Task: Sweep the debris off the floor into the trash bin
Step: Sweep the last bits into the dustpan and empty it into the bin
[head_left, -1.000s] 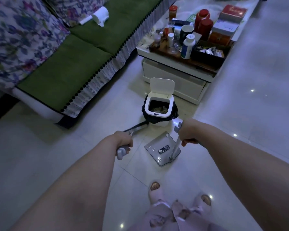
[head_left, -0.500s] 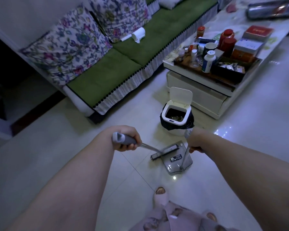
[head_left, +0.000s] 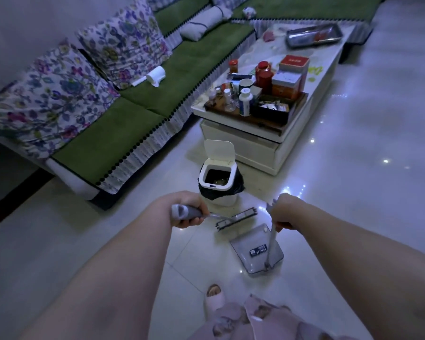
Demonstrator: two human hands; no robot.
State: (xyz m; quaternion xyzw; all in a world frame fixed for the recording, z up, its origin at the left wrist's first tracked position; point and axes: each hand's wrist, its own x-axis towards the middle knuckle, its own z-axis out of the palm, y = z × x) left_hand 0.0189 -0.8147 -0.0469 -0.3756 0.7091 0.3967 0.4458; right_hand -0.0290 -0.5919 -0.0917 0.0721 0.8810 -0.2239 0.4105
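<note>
A small white trash bin [head_left: 217,170] stands on the tiled floor with its lid up and a black liner; some debris shows inside. My left hand [head_left: 188,209] grips the grey handle of a broom, whose dark head [head_left: 236,218] rests on the floor just in front of the bin. My right hand [head_left: 284,209] grips the upright pole of a grey dustpan [head_left: 257,249], which sits flat on the floor to the right of the broom head. The pan looks bare apart from a label. No loose debris is visible on the tiles.
A green sofa [head_left: 138,101] with floral cushions runs along the left. A white coffee table [head_left: 260,141] crowded with bottles, tins and a tray stands right behind the bin. My slippered foot [head_left: 215,296] is below the dustpan. Glossy floor stretches to the right.
The broom head came away from the bin's side and now lies on the floor in front of the dustpan. The view tilted up, showing more sofa and table.
</note>
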